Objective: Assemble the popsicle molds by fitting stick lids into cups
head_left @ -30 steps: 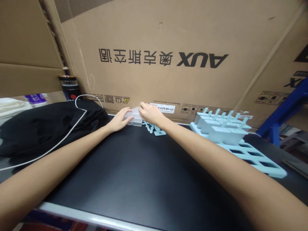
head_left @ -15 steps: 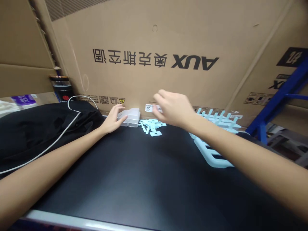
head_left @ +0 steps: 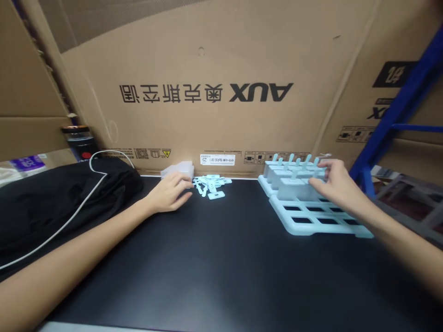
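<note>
My left hand rests on the black table, fingers apart and holding nothing, just in front of the translucent popsicle moulds. Right of its fingertips lies a loose pile of light-blue popsicle sticks. On the right side, several filled slots of a light-blue mould rack hold upright translucent moulds, some with light-blue sticks on top. My right hand is at the rack's right end, thumb in front and fingers behind, closed around a popsicle mould in the front row. Its far fingers are partly hidden.
A large cardboard box stands along the back edge. At left are a black cloth, a white cable and a dark bottle. A blue metal frame rises at right.
My right hand has moved right, from above the stick pile to the rack. My left hand has shifted off the loose moulds to just in front of them. The camera view has shifted slightly.
</note>
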The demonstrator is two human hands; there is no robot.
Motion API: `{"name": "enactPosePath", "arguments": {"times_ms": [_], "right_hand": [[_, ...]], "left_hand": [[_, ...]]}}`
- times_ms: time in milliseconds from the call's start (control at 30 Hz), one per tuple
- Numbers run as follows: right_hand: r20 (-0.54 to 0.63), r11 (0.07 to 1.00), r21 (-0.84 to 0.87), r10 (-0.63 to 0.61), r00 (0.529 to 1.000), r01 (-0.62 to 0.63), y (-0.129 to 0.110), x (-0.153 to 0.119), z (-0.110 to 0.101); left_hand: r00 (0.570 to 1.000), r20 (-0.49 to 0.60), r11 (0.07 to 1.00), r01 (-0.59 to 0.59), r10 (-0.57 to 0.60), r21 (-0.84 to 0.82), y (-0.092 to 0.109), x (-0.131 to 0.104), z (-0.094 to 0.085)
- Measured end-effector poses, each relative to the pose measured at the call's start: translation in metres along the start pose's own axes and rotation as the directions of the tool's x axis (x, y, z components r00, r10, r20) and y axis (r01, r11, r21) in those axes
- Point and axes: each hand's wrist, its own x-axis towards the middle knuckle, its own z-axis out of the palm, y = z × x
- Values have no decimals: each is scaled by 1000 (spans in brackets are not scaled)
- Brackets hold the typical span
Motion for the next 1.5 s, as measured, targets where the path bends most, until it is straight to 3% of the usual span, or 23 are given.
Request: {"name": "enactPosePath", "arguments": {"times_ms": [67, 133, 200, 333, 467, 833, 1333, 1500], "right_hand": [[175, 996, 2, 83, 981, -84, 0, -5, -1], [353, 986, 9, 154, 923, -168, 0, -12, -3], [419, 974, 15, 197, 886, -224, -1, -19, -5], [392, 976, -8, 203, 897, -217, -9, -25, -8], [351, 981, -121, 186, 918, -152, -17, -26, -10], [324, 983, -179, 29, 946, 31, -19, -31, -7], [290, 978, -207, 31, 956, 31, -5, -24, 3], [286, 979, -196, 10, 958, 48, 0, -23, 6]], "left_hand": [[995, 79, 996, -46, 52, -73, 12, 9, 1], [986, 145, 987, -56, 78, -148, 24, 16, 1], [976, 202, 977, -39, 82, -208, 34, 23, -1], [956, 288, 965, 14, 64, -263, 46, 29, -1], [940, 340, 955, 68, 36, -290, 45, 27, 3], [938, 346, 936, 148, -31, -318, 41, 25, 7], [942, 332, 929, 161, -44, -334, 39, 22, 10], [922, 382, 923, 197, -59, -331, 37, 21, 15]]}}
